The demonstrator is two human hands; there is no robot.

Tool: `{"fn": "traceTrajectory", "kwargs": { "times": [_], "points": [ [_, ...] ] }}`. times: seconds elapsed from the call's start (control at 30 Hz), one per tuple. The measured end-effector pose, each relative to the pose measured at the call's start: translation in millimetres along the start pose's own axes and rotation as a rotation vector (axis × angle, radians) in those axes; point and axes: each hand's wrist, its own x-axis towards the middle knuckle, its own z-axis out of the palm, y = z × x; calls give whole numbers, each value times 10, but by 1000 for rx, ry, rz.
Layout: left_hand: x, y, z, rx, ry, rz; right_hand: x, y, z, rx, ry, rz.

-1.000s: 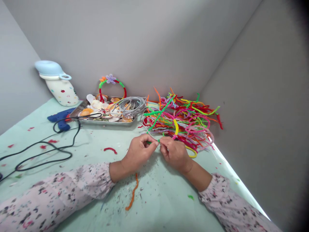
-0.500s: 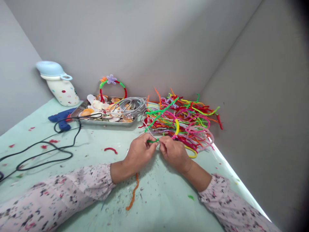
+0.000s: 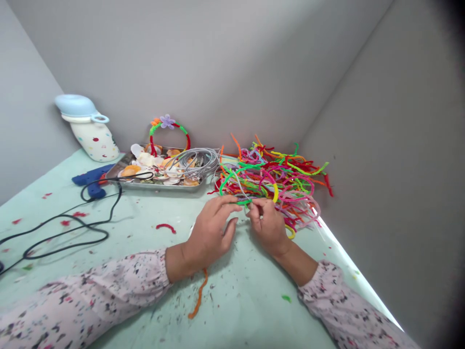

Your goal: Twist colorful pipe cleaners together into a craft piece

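Observation:
My left hand (image 3: 210,230) and my right hand (image 3: 268,225) meet at the near edge of a tangled pile of coloured pipe cleaners (image 3: 279,177). Between their fingertips runs a green pipe cleaner (image 3: 244,201) that curves back into the pile. The left hand pinches it with its upper fingers while its thumb hangs loose below. The right hand is closed on the green pipe cleaner's other side. Both hands hover just above the pale green table (image 3: 145,228).
A metal tray (image 3: 160,182) of shells with coiled grey wire (image 3: 192,160) and a pipe-cleaner hoop (image 3: 169,127) stands behind. A blue glue gun (image 3: 92,178) with black cord (image 3: 65,228), a spotted white jug (image 3: 90,131), and orange (image 3: 198,298) and red (image 3: 166,227) scraps lie around. Grey walls close the corner.
Both hands have moved away from me, up to the pile's edge. The left hand's lower fingers have loosened. The green pipe cleaner's far end has bent down into the pile.

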Motion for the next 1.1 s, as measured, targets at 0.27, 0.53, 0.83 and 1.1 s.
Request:
{"fn": "traceTrajectory", "kwargs": {
  "times": [0.27, 0.53, 0.83, 1.1],
  "points": [
    [0, -11, -56, -88, 50, 153, -43, 36, -34, 247, 122, 147],
    [-12, -102, 40, -225, -103, -217, -57, 55, -55, 326, 89, 50],
    [-25, -94, 32, -279, -55, -150, -60, 35, -46, 318, 17, 29],
    [-39, -51, -5, -258, -20, 122, -40, 38, -50, 283, -29, 52]
  ]
}}
